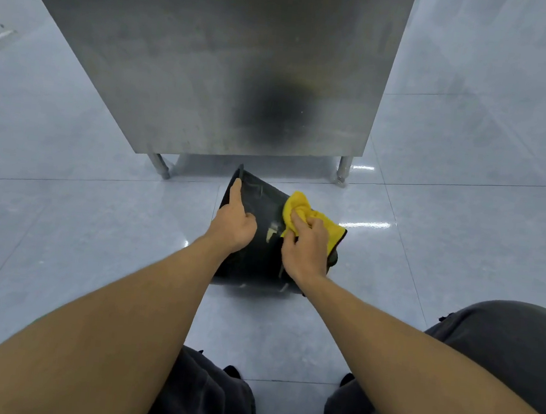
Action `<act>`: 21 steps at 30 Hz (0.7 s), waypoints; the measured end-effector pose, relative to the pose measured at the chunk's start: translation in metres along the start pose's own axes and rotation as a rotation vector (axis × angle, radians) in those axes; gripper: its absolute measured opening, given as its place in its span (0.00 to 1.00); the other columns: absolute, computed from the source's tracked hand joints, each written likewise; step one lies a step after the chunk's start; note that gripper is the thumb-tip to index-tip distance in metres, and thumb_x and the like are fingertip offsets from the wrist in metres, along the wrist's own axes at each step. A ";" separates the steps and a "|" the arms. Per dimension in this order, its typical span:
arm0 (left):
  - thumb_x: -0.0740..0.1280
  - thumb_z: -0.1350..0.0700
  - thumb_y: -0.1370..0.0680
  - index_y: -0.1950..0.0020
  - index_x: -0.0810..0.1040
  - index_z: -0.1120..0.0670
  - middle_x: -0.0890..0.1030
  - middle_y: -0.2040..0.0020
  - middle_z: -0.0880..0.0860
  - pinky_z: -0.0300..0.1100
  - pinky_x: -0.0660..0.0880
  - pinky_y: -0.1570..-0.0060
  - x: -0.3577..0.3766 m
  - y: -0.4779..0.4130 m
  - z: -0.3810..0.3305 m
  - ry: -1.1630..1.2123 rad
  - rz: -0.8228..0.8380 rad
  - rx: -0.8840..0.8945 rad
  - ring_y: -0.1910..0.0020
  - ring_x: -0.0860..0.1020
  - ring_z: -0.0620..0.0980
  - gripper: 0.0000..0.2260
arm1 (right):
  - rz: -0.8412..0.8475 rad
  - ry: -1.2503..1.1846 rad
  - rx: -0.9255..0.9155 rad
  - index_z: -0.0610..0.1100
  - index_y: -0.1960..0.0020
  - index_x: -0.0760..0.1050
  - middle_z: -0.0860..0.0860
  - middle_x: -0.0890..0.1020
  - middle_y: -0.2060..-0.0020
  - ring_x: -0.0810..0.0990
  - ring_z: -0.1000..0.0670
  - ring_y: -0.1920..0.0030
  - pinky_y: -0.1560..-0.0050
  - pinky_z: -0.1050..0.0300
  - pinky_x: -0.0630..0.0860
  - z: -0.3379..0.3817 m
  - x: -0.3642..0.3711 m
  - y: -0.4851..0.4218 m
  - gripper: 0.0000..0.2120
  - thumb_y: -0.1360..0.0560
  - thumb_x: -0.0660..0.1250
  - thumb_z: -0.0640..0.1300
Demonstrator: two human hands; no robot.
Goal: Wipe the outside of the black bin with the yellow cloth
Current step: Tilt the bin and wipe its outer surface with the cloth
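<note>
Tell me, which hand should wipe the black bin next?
The right. The right hand grips the crumpled yellow cloth against the side of the tilted black plastic bin, so it can probably just rub on. The left hand holds the bin's rim, steadying it.

steel cabinet [211,67] close behind black bin [261,205], bare floor [63,220] either side

Shows a black bin [265,206] tipped off upright on the pale tiled floor [96,223], matt, tapered, streaked with pale smears. Shows a yellow cloth [300,204] bunched and pressed against its upper right wall, a dark-edged corner hanging down.
</note>
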State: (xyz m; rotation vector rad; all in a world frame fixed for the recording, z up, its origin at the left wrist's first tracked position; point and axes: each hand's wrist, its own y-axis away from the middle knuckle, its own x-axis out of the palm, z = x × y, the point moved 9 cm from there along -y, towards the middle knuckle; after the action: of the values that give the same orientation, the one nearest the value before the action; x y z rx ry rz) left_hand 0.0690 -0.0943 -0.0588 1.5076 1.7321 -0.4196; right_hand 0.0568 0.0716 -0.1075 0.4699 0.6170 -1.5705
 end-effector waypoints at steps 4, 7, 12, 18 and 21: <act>0.59 0.59 0.22 0.18 0.45 0.52 0.77 0.43 0.59 0.49 0.75 0.49 -0.002 -0.005 0.003 0.061 -0.008 -0.043 0.49 0.78 0.57 0.35 | 0.138 -0.100 -0.309 0.47 0.30 0.75 0.47 0.74 0.44 0.71 0.48 0.43 0.41 0.59 0.70 0.051 0.015 0.011 0.20 0.22 0.65 0.41; 0.61 0.62 0.23 0.25 0.56 0.63 0.74 0.40 0.62 0.49 0.73 0.50 -0.005 -0.005 0.005 0.099 -0.077 -0.019 0.41 0.76 0.61 0.27 | 0.101 -0.096 -0.278 0.48 0.30 0.74 0.48 0.73 0.43 0.71 0.48 0.42 0.40 0.58 0.70 0.042 0.014 0.014 0.20 0.22 0.65 0.43; 0.61 0.62 0.21 0.31 0.60 0.62 0.74 0.42 0.62 0.48 0.71 0.53 -0.008 -0.003 0.006 0.017 -0.083 -0.008 0.45 0.76 0.61 0.20 | -0.012 -0.019 0.101 0.51 0.30 0.73 0.46 0.70 0.44 0.71 0.44 0.42 0.43 0.54 0.71 -0.014 -0.003 0.004 0.19 0.21 0.61 0.47; 0.56 0.56 0.17 0.18 0.39 0.48 0.77 0.49 0.59 0.47 0.72 0.56 0.006 -0.001 0.005 -0.129 0.023 0.037 0.58 0.76 0.53 0.33 | -0.057 -0.055 0.309 0.50 0.33 0.74 0.48 0.66 0.45 0.70 0.42 0.40 0.40 0.54 0.68 -0.034 -0.014 0.004 0.18 0.22 0.61 0.45; 0.57 0.56 0.19 0.19 0.36 0.47 0.76 0.42 0.66 0.50 0.75 0.55 0.009 -0.005 0.008 -0.104 0.054 0.031 0.56 0.78 0.57 0.36 | 0.012 -0.053 0.098 0.48 0.30 0.73 0.46 0.70 0.38 0.70 0.46 0.37 0.41 0.62 0.65 -0.005 -0.006 0.005 0.20 0.22 0.63 0.44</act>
State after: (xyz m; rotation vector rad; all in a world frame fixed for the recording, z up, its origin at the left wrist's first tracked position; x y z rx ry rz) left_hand 0.0672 -0.0951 -0.0714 1.5235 1.6076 -0.4903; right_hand 0.0625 0.0793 -0.1081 0.5029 0.4976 -1.6021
